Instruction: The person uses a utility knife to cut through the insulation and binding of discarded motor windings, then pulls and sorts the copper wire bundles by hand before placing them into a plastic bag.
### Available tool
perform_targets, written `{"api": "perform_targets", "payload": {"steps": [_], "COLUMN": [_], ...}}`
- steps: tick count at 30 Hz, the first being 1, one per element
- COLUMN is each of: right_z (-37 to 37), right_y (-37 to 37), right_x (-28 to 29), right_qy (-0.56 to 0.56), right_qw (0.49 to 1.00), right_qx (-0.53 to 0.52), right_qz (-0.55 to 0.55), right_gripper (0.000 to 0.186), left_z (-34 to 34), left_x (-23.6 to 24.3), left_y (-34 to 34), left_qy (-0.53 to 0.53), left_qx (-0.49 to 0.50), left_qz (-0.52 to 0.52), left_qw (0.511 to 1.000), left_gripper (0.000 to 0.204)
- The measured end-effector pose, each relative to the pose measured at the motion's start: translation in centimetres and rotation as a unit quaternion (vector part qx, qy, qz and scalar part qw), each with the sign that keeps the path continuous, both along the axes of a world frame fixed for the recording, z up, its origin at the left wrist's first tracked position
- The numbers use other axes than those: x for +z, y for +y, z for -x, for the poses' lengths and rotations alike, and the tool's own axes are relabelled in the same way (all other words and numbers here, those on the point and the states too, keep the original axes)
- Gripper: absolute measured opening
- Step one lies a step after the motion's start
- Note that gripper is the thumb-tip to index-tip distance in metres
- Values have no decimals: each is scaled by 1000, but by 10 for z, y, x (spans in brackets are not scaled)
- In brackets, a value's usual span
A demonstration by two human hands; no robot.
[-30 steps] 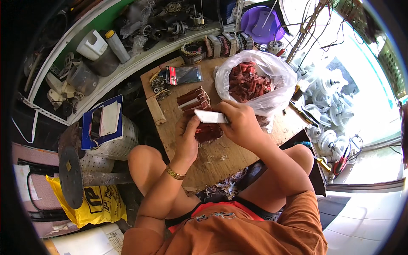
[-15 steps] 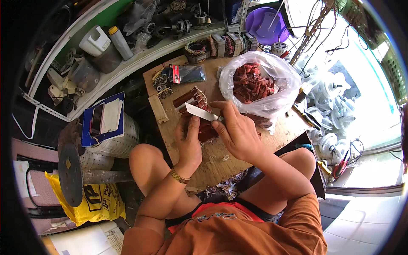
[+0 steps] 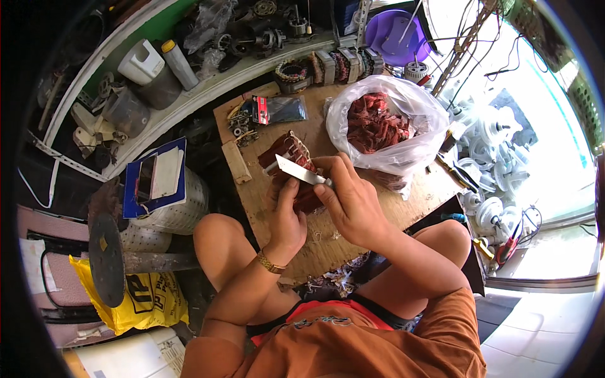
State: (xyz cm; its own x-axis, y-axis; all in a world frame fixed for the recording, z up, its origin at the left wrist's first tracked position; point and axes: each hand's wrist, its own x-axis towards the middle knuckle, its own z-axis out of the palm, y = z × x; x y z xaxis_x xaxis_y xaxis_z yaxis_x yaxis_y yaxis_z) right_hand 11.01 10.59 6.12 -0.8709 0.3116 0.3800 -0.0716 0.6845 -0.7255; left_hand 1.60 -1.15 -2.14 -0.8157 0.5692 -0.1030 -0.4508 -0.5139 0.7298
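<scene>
The left hand [image 3: 288, 222] grasps the corded, dark-red winding [image 3: 287, 148] over the table's [image 3: 309, 257] middle, apparently steadying it beneath the flat blade [image 3: 293, 169] clasped in the right hand [image 3: 357, 205]. An open plastic bag [image 3: 339, 120] sits toward the far right corner, seemingly within reach.

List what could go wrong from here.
The blade sits close to the thumb of the left hand; a slip might cut it.
The right hand angles it over the dark-red part and could nick its pale edging.
The open plastic bag of dark-red scraps stands close beyond; a knock might spill them.
</scene>
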Motion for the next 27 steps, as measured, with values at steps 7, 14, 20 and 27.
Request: {"api": "perform_targets", "payload": {"steps": [7, 14, 20, 27], "right_z": [-2, 8, 2, 1], "right_y": [7, 27, 28, 46], "right_x": [-1, -11, -8, -11], "right_qy": [8, 29, 42, 57], "right_qw": [1000, 989, 989, 993], "right_qx": [22, -41, -52, 7], "right_qz": [-6, 142, -134, -100], "right_gripper": [39, 36, 21, 29], "left_z": [3, -8, 4, 4], "left_x": [7, 21, 13, 6], "left_y": [2, 10, 0, -5], "left_qy": [25, 55, 76, 47], "left_qx": [-34, -21, -37, -134], "left_qz": [-22, -19, 50, -67], "left_qw": [999, 998, 995, 988], "left_gripper": [33, 34, 36, 44]}}
